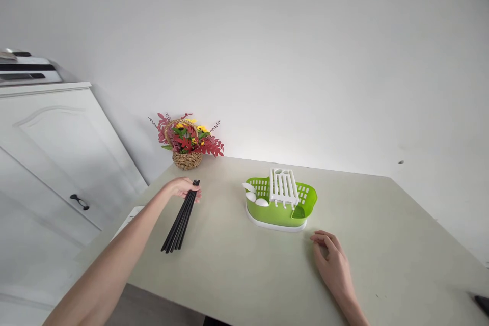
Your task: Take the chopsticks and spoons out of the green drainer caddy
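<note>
The left hand [182, 187] had its grip on the far ends of black chopsticks [180, 222] lying together on the bench [237, 265]. The right hand [331, 259] rested loose and empty near the green holder [280, 210].

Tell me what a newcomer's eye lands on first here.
The bright green cutlery drainer with its white insert stands mid-table, just beyond the right hand resting on the tabletop. To the left, the left hand touches the far end of a bundle of black chopsticks. A basket of red and yellow flowers sits against the wall.
</note>
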The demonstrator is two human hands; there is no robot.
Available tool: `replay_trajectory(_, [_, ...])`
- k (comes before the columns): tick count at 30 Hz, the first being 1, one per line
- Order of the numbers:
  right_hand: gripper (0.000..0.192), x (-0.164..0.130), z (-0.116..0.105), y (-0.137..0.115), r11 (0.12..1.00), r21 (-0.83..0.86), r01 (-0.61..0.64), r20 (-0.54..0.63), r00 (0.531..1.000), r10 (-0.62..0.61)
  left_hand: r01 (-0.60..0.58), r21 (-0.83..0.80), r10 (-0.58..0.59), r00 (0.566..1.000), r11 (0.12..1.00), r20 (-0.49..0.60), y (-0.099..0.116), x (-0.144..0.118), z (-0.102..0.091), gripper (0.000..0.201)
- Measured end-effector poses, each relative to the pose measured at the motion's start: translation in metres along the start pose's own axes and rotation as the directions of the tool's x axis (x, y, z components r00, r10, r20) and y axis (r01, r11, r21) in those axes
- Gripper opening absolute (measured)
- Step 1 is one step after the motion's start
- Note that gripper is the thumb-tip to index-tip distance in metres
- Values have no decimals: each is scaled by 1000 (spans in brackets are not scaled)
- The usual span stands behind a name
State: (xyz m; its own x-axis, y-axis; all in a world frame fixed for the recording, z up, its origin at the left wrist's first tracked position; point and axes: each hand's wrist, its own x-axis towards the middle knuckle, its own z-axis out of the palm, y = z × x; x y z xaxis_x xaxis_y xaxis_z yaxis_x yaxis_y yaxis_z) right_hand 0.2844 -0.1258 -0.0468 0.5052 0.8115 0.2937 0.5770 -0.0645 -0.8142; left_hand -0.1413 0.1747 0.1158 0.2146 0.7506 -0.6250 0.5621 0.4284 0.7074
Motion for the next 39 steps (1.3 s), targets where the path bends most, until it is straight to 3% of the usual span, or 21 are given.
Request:
replay_trajectory(4, [24,0,0,1,1000,-7,-3,-6,1000,2,68,99,-68,998,993,-5,-18,9,8,45])
replay_trajectory(10, [26,0,0,2,1000,-17,5,-10,1000,-5,68,214,-39,990,974,-138,-36,26,21,31])
replay_trajectory(17, [26,-1,-1,1,1000,-24,-11,-9,1000,10,77,349,44,944,934,-327,-36,38,26,26])
replay_trajectory(23, [26,-1,-1,3,999,-34,-21,2,1000,21,75,447,128,905,891,-406,-34,36,24,25])
replay_trajectory(31, [26,-1,-1,1,999,-36,-5,-9,1000,5,97,570,213,866,816,-452,-30,32,25,26])
replay_trajectory(39, [25,-1,-2,1,999,-38,-18,-2,1000,18,200,741,167,906,641,-389,-23,28,30,43])
